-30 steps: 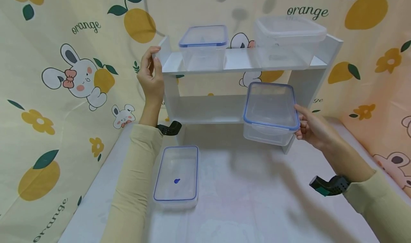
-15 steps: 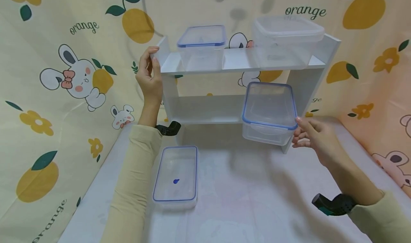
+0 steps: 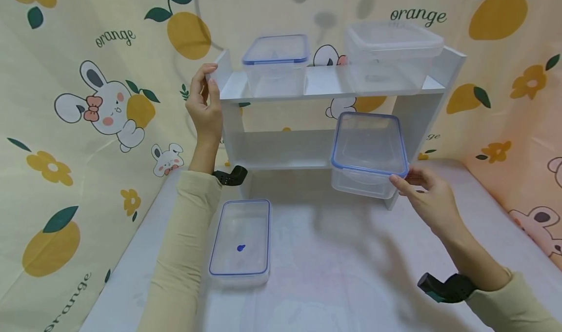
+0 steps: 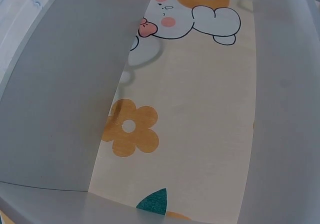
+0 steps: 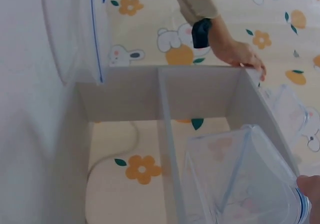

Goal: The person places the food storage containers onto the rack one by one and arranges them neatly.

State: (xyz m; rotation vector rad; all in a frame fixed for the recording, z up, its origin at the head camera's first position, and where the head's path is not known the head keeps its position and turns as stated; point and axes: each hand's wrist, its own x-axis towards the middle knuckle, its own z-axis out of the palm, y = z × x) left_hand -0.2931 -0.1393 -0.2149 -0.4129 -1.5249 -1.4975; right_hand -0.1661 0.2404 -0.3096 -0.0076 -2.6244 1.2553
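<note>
My left hand (image 3: 205, 105) grips the upper left side panel of a white shelf unit (image 3: 285, 149); the right wrist view shows its fingers over that edge. At the shelf's right, a clear food container (image 3: 369, 142) with a blue-rimmed lid sits on the middle board, its front jutting out. My right hand (image 3: 432, 200) pinches its front right corner, thumb at the front and fingers at the side. Only the thumb (image 5: 311, 189) shows in the right wrist view. The left wrist view shows shelf panels and cloth, no hand.
A smaller blue-rimmed container (image 3: 276, 64) and a larger white-lidded container (image 3: 395, 59) stand on the top board. Another flat blue-rimmed container (image 3: 240, 237) lies on the white table (image 3: 316, 283) at front left. Printed cloth (image 3: 110, 176) surrounds the table.
My right hand has shifted its hold from the container's right side to its front right corner, loosening its fingers midway. The container has barely moved. The left hand stays put.
</note>
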